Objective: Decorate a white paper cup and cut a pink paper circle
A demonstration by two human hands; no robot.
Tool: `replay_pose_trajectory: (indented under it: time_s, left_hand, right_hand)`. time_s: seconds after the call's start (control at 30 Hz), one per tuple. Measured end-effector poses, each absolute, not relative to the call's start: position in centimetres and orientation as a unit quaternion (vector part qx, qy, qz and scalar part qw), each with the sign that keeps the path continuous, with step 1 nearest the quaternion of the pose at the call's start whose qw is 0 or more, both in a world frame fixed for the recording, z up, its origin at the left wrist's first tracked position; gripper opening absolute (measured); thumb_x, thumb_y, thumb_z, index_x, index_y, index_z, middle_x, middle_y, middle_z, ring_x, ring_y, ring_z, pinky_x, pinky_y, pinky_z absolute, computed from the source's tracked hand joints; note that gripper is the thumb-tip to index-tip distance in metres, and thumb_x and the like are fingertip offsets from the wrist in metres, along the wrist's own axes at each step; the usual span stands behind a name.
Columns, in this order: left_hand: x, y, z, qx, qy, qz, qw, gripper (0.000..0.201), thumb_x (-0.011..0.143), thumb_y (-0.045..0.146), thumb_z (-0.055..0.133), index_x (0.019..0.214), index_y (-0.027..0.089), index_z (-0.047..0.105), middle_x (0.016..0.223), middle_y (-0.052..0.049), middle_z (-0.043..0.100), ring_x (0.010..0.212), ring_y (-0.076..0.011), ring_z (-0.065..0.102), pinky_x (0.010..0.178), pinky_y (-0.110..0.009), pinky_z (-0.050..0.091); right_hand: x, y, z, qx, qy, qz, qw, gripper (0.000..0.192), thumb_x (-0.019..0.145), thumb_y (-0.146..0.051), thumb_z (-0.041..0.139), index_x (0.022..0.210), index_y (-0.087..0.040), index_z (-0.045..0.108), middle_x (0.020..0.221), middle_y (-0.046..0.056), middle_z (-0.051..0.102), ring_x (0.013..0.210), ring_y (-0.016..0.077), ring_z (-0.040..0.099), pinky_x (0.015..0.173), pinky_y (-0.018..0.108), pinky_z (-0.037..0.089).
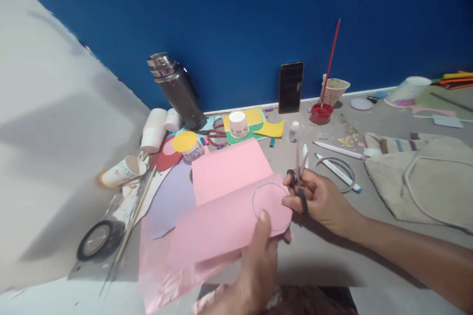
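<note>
A sheet of pink paper [218,221] with a circle drawn on its right end is gripped by my left hand [258,261], thumb on top near the circle's lower left. My right hand [325,202] holds a pair of scissors [299,177] at the paper's right edge, beside the circle. The scissor blades point up and away from me, and look apart at the tips. Part of the circle's right side is hidden by my right fingers. Behind it lies another pink sheet [231,167].
At the back stand a flask [179,91], a phone [290,87] and a red lid with a red stick [320,113]. Paper cups [153,130] and black tape [96,241] lie left. Markers [338,172] and a cloth bag [417,182] lie right.
</note>
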State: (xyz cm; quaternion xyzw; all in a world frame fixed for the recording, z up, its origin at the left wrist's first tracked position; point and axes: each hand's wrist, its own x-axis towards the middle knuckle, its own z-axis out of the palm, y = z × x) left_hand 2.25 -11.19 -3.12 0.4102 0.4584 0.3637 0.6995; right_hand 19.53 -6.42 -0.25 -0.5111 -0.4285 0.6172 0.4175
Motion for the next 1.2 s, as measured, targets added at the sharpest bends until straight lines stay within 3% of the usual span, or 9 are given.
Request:
replay_pose_trajectory:
  time_s: [0.13, 0.27, 0.37, 0.47, 0.57, 0.83, 1.07, 1.2]
  left_hand:
    - [2.7, -9.4, -2.1, 0.256, 0.495, 0.452, 0.696, 0.067, 0.096, 0.078, 0.048, 0.110, 0.017, 0.070, 0.096, -0.012, 0.070, 0.078, -0.0222, 0.059, 0.071, -0.037, 0.053]
    - [0.9, -9.0, -1.7, 0.335, 0.546, 0.425, 0.639, 0.060, 0.092, 0.079, 0.056, 0.088, 0.022, 0.073, 0.084, -0.011, 0.071, 0.092, -0.0301, 0.065, 0.092, -0.044, 0.057]
    - [0.2, -8.9, -1.2, 0.352, 0.535, 0.447, 0.624, 0.058, 0.087, 0.081, 0.062, 0.089, 0.025, 0.076, 0.089, -0.013, 0.075, 0.107, -0.0350, 0.066, 0.096, -0.043, 0.056]
    - [1.0, -8.4, -0.3, 0.317, 0.481, 0.504, 0.644, 0.072, 0.094, 0.085, 0.045, 0.083, 0.021, 0.075, 0.088, -0.014, 0.074, 0.096, -0.0321, 0.067, 0.093, -0.042, 0.056]
    - [2.0, -7.7, 0.4, 0.255, 0.451, 0.552, 0.653, 0.073, 0.095, 0.083, 0.046, 0.078, 0.017, 0.072, 0.080, -0.009, 0.071, 0.085, -0.0264, 0.065, 0.089, -0.037, 0.055]
    - [2.9, -7.3, 0.6, 0.138, 0.394, 0.578, 0.701, 0.065, 0.096, 0.073, 0.059, 0.095, 0.011, 0.080, 0.085, -0.011, 0.074, 0.086, -0.0258, 0.066, 0.101, -0.040, 0.053]
    - [3.5, -7.0, 0.9, 0.109, 0.391, 0.581, 0.706, 0.063, 0.088, 0.076, 0.068, 0.095, 0.014, 0.080, 0.107, -0.013, 0.079, 0.101, -0.0262, 0.070, 0.104, -0.036, 0.055]
    - [3.6, -7.2, 0.5, 0.128, 0.411, 0.573, 0.698, 0.066, 0.090, 0.078, 0.064, 0.081, 0.014, 0.078, 0.104, -0.015, 0.079, 0.102, -0.0279, 0.070, 0.107, -0.038, 0.053]
  right_hand:
    - [20.5, -5.8, -0.1, -0.508, -0.423, 0.652, 0.370, 0.055, 0.070, -0.063, 0.089, 0.096, -0.021, 0.064, 0.073, 0.001, 0.069, 0.057, 0.0160, 0.060, 0.052, 0.028, 0.046]
    - [21.7, -5.4, 0.5, -0.507, -0.449, 0.639, 0.364, 0.072, 0.073, -0.087, 0.074, 0.090, -0.017, 0.071, 0.080, 0.009, 0.074, 0.055, 0.0129, 0.052, 0.049, 0.028, 0.039]
    - [21.4, -6.0, 0.4, -0.479, -0.455, 0.684, 0.308, 0.078, 0.070, -0.093, 0.071, 0.086, -0.016, 0.069, 0.071, 0.008, 0.071, 0.052, 0.0118, 0.048, 0.049, 0.027, 0.035]
    - [20.5, -7.0, -0.1, -0.439, -0.475, 0.716, 0.261, 0.080, 0.070, -0.095, 0.068, 0.085, -0.016, 0.067, 0.067, 0.008, 0.071, 0.051, 0.0109, 0.047, 0.049, 0.025, 0.032]
    - [20.1, -7.7, -0.7, -0.430, -0.474, 0.732, 0.232, 0.078, 0.072, -0.094, 0.067, 0.081, -0.017, 0.065, 0.069, 0.008, 0.072, 0.053, 0.0112, 0.050, 0.049, 0.024, 0.033]
    - [20.2, -7.6, -2.3, -0.428, -0.445, 0.745, 0.251, 0.082, 0.067, -0.097, 0.068, 0.081, -0.016, 0.065, 0.067, 0.007, 0.072, 0.051, 0.0102, 0.049, 0.046, 0.022, 0.032]
    - [19.8, -7.4, -2.0, -0.430, -0.430, 0.755, 0.245, 0.083, 0.064, -0.097, 0.070, 0.078, -0.016, 0.063, 0.066, 0.007, 0.072, 0.049, 0.0093, 0.049, 0.044, 0.021, 0.030]
    - [19.8, -7.4, -1.9, -0.434, -0.434, 0.751, 0.241, 0.082, 0.065, -0.098, 0.069, 0.075, -0.017, 0.062, 0.066, 0.007, 0.072, 0.048, 0.0087, 0.048, 0.043, 0.021, 0.030]
